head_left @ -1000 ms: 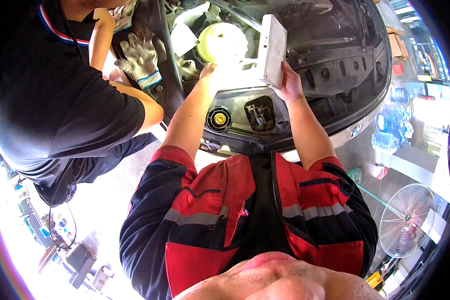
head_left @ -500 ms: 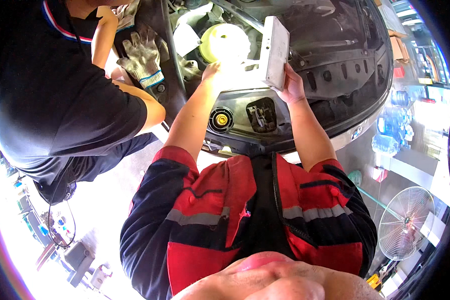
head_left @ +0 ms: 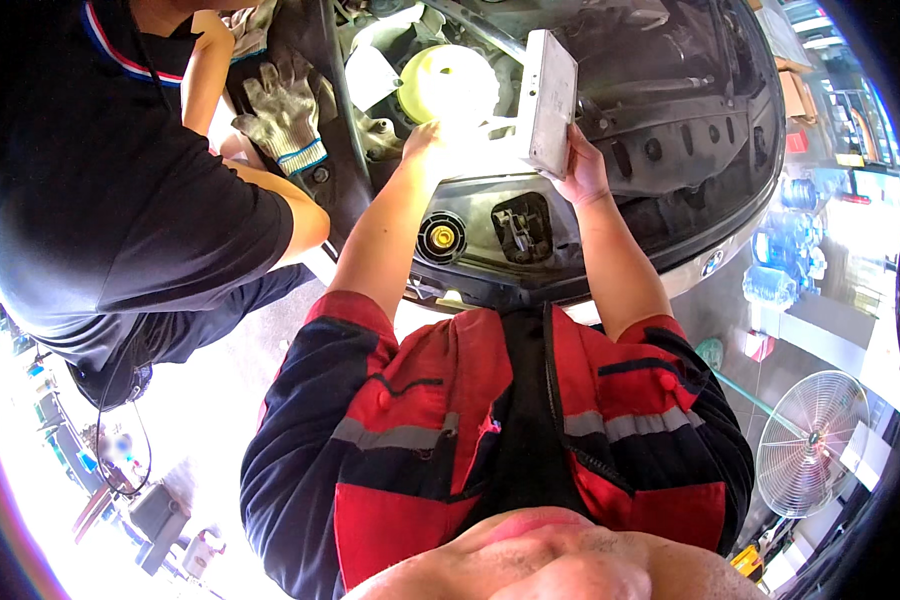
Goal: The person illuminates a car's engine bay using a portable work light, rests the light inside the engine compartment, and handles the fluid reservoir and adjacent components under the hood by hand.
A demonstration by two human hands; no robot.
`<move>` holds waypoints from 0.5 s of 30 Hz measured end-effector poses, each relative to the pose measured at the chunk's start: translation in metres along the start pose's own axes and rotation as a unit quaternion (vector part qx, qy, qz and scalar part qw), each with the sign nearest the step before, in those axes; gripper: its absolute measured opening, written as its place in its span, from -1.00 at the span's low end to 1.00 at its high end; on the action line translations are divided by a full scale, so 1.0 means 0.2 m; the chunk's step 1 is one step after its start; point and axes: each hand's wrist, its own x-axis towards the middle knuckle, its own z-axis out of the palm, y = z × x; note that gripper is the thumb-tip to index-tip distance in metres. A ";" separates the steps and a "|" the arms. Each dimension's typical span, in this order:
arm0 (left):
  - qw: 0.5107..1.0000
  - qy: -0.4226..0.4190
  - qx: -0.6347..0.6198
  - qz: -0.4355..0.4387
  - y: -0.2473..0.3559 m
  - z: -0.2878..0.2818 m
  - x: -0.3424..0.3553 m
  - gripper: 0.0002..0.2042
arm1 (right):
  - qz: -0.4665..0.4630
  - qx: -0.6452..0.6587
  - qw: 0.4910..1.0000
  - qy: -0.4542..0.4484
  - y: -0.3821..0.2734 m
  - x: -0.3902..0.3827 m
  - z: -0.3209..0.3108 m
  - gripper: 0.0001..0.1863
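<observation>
Noted one round blue-and-white badge (head_left: pixel 712 262) on the car's pale front edge (head_left: pixel 682 279). Faint marking on the pale box (head_left: pixel 554 108) at my right fingers (head_left: pixel 581 152) was too small; I could read no wording.

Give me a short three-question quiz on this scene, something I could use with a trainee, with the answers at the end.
1. Multiple choice: what does the person's right hand hold?
A) a plastic jug
B) a pale rectangular casing
C) a black cable

2. True or false: the wire-guarded fan is toward the right side of the picture.

3. Fill the gap: the fully visible work glove has a ____ edge on its cuff.

Key: 1. B; 2. True; 3. blue
</observation>
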 end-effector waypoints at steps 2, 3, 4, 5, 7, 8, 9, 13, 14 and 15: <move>1.000 0.003 0.001 -0.010 -0.01 0.02 0.02 -0.61 | -0.008 -0.002 1.000 0.002 0.00 0.00 0.00 -0.51; 1.000 0.006 0.002 -0.022 -0.02 0.04 0.02 -0.62 | -0.013 -0.004 1.000 0.004 0.01 0.00 0.00 -0.51; 1.000 0.007 0.002 -0.023 -0.04 0.06 0.03 -0.62 | -0.013 -0.004 1.000 0.004 0.01 0.01 -0.01 -0.51; 1.000 0.012 0.014 0.003 -0.07 0.08 0.05 -0.62 | -0.011 0.000 1.000 -0.005 0.01 0.02 -0.02 -0.51; 0.999 0.015 0.026 0.028 -0.10 0.11 0.06 -0.63 | -0.009 0.004 1.000 -0.011 0.01 0.01 -0.02 -0.50; 0.999 0.018 0.033 0.023 -0.11 0.13 0.06 -0.63 | -0.004 0.007 1.000 0.002 0.02 0.01 -0.02 -0.50; 0.999 0.022 0.039 0.019 -0.11 0.13 0.06 -0.64 | -0.001 0.009 1.000 0.015 0.01 0.00 -0.01 -0.50; 0.999 0.022 0.046 -0.001 -0.12 0.14 0.08 -0.64 | -0.007 0.011 1.000 -0.005 0.01 0.01 0.01 -0.49; 0.999 0.032 0.038 -0.011 -0.14 0.16 0.08 -0.64 | -0.006 0.006 1.000 -0.009 0.01 0.01 0.02 -0.49; 0.999 0.040 0.030 -0.019 -0.13 0.16 0.09 -0.65 | -0.006 0.001 1.000 -0.011 0.01 0.00 0.01 -0.49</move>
